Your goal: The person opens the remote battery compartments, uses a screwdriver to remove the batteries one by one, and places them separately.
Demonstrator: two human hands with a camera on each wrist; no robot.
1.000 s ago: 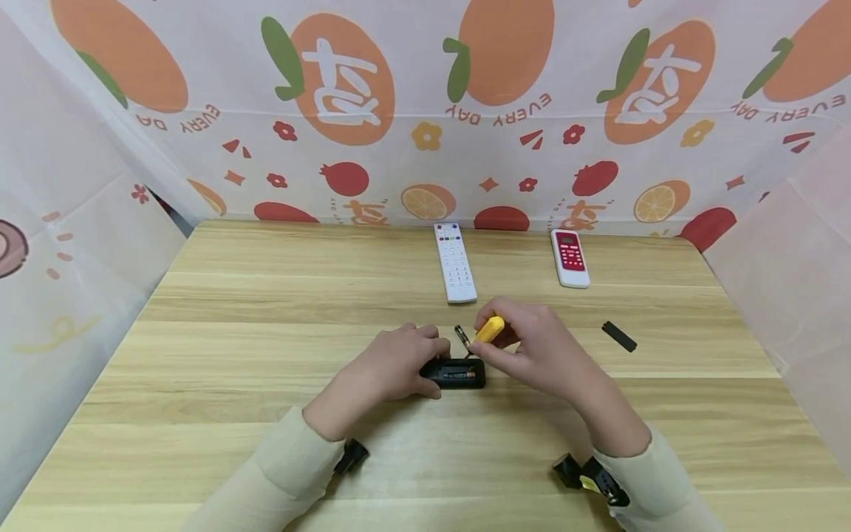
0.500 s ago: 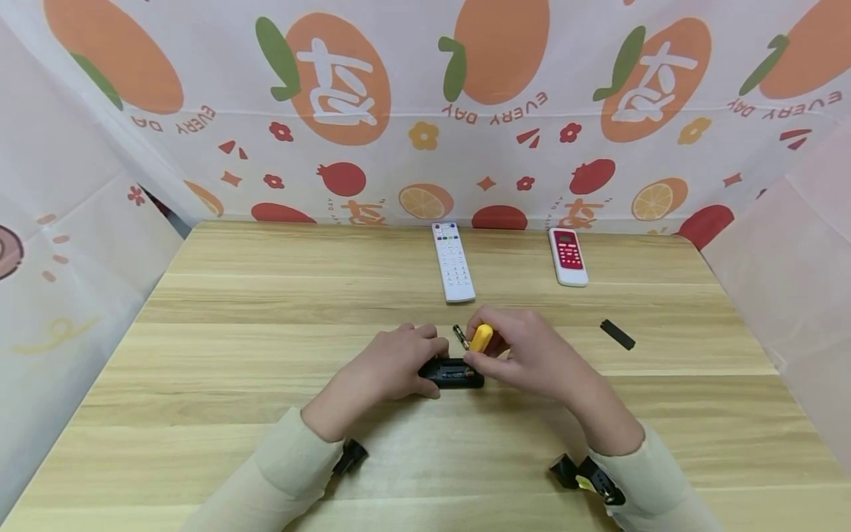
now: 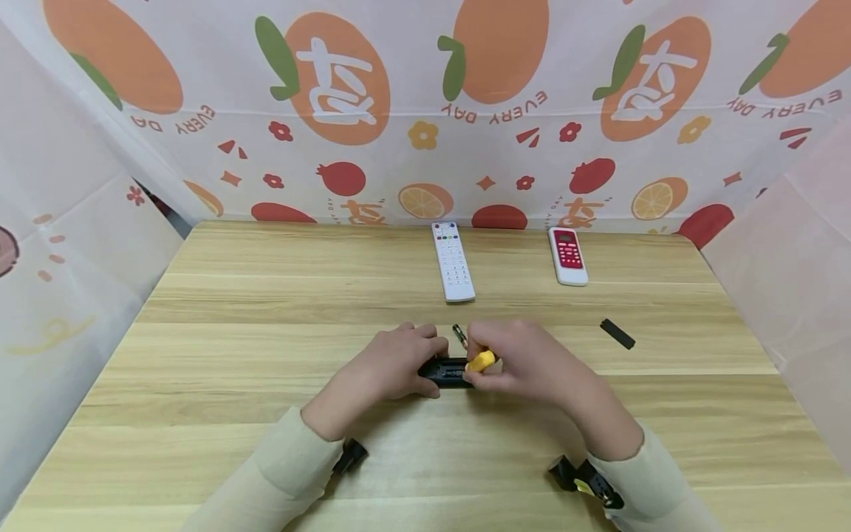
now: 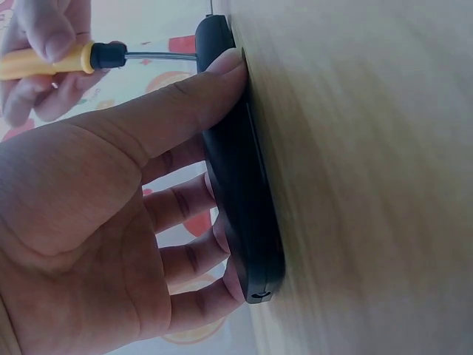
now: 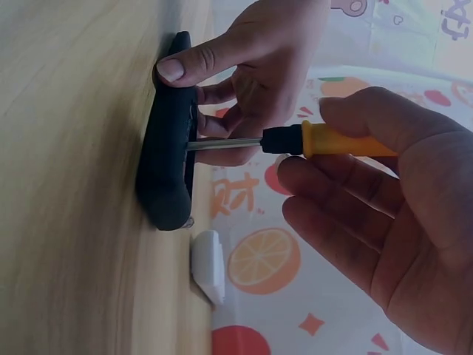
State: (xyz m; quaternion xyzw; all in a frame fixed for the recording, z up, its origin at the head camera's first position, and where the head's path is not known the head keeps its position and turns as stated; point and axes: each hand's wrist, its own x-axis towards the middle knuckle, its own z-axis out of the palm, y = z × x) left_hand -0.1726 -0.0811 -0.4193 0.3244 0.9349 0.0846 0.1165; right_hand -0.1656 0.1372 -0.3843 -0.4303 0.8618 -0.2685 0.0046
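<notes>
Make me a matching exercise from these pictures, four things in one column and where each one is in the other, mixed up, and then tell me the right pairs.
Things:
1. Yellow-handled metal screwdriver
2. Oblong black plastic device with an open recess
3. Small black rectangular strip
4. Long white remote control with rows of buttons

Places:
A. Right of both hands, lying alone
B. Near the far edge of the wood-grain table
C. In the right hand
D. In the left hand

Pairs: 1-C, 2-D, 3-A, 4-B

Matt plastic remote point(image 4: 240, 181); metal screwdriver shaft point(image 5: 224, 144); wood-grain tabletop point(image 3: 459, 443).
</notes>
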